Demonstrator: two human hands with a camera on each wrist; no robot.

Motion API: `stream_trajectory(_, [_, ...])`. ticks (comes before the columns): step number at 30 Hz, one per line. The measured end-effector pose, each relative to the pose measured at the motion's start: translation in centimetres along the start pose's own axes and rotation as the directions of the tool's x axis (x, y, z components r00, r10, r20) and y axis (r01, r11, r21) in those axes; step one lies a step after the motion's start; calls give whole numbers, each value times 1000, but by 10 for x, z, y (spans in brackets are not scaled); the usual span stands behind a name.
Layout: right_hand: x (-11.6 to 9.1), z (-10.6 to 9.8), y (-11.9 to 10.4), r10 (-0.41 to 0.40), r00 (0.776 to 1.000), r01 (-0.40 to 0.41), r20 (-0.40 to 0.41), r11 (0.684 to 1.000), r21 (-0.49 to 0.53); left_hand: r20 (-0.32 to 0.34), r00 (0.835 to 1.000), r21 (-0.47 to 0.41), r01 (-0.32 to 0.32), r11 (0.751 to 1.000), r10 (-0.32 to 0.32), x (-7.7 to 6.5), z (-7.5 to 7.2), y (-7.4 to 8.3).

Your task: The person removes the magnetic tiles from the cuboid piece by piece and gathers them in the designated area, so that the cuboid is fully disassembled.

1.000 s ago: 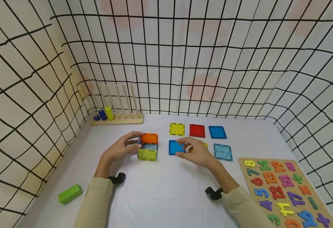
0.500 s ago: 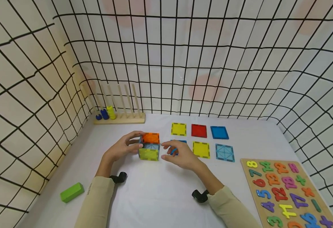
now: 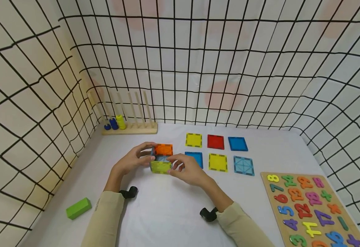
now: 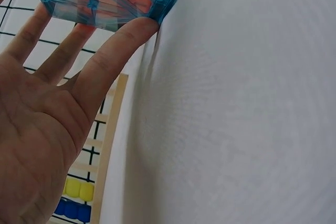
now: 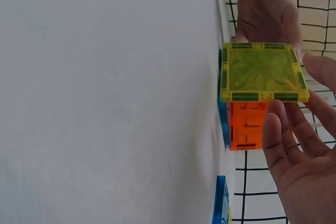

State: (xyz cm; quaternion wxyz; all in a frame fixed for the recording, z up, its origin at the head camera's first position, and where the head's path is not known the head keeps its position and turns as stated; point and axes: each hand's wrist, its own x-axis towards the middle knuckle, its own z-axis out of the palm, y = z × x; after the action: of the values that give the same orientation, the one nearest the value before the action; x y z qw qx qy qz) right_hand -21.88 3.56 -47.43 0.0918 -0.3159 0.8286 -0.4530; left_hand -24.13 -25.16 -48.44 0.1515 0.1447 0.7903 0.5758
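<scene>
Left hand (image 3: 130, 160) pinches the tile box (image 3: 163, 150), right hand (image 3: 187, 168) half-curled beside it, grip unclear; uneven squeezing could dislodge the yellow front tile (image 3: 161, 167).

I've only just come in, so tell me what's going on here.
A person's left grip holds the left side of a tile box. The right grip is at its right side; whether it touches is hard to tell. The box's top is open. Six loose tiles lie flat in two rows to the right.
</scene>
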Motion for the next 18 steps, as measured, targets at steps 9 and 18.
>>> stream_trajectory(9, [6,11,2,4,999,-4,-41,1000,12,5,1000,-17,11,1000,-11,2,3,-2])
stream_trajectory(18, [16,19,3,-6,999,7,-32,1000,10,-2,1000,-6,4,1000,-4,2,0,-3])
